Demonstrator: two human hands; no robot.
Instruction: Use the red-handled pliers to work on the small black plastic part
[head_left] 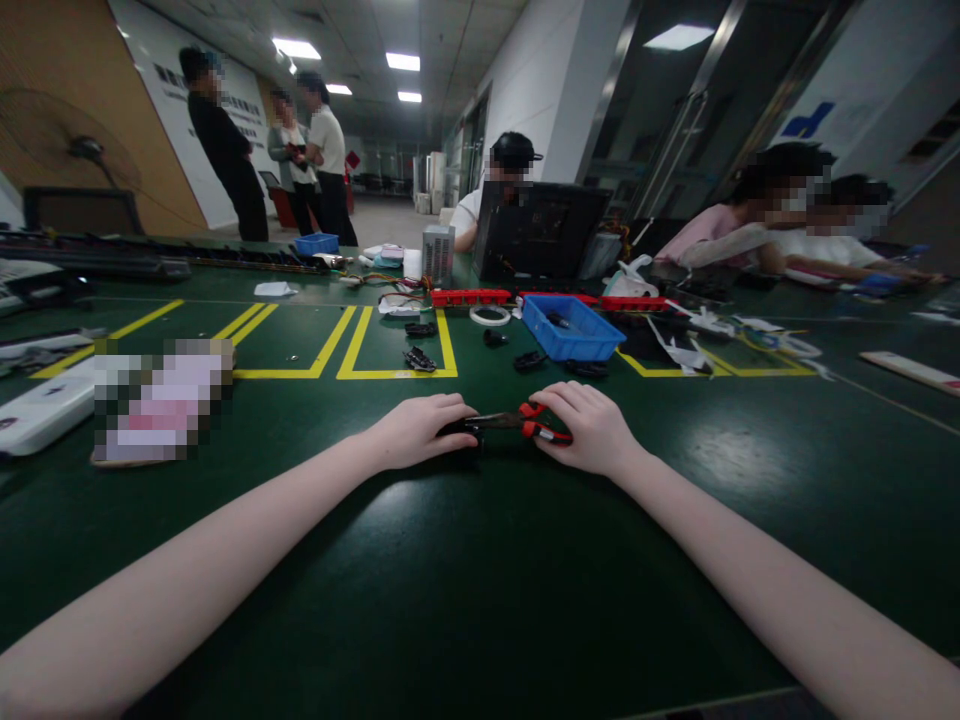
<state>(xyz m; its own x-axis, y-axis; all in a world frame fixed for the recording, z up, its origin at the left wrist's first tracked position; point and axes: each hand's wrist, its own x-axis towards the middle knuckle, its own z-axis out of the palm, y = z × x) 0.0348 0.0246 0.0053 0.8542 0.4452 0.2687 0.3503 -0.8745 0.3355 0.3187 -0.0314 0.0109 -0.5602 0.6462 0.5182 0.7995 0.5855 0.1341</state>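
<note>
A: What does the right hand (pixel 592 425) have?
B: A pair of red-handled pliers (pixel 504 421), fingers wrapped about the grips, the handles somewhat spread. They lie level over the near middle of the green table (pixel 480 580), nose pointing left.

A: And the left hand (pixel 420 428)?
B: It's pinching a small black piece (pixel 456 427) between thumb and fingers, right at the pliers' nose. The fingers cover much of it, so I can't tell its exact kind, nor whether the nose is biting on it.

A: Anything just beyond the hands?
B: A blue plastic tray (pixel 581 343), to the far right of the pliers, with dark bits inside. Two black parts, one on the left (pixel 529 361) and one on the right (pixel 587 369), lie at its near side. Another black part (pixel 420 360) sits inside a yellow tape outline (pixel 397 374), farther left.

A: Farther off?
B: A white ring (pixel 490 324) lies flat left of the tray. Past it stand a grey metal box (pixel 438 255) with wires beside it and, to the right, a black computer case (pixel 540 230). A person in white (pixel 465 215) is behind that case.
</note>
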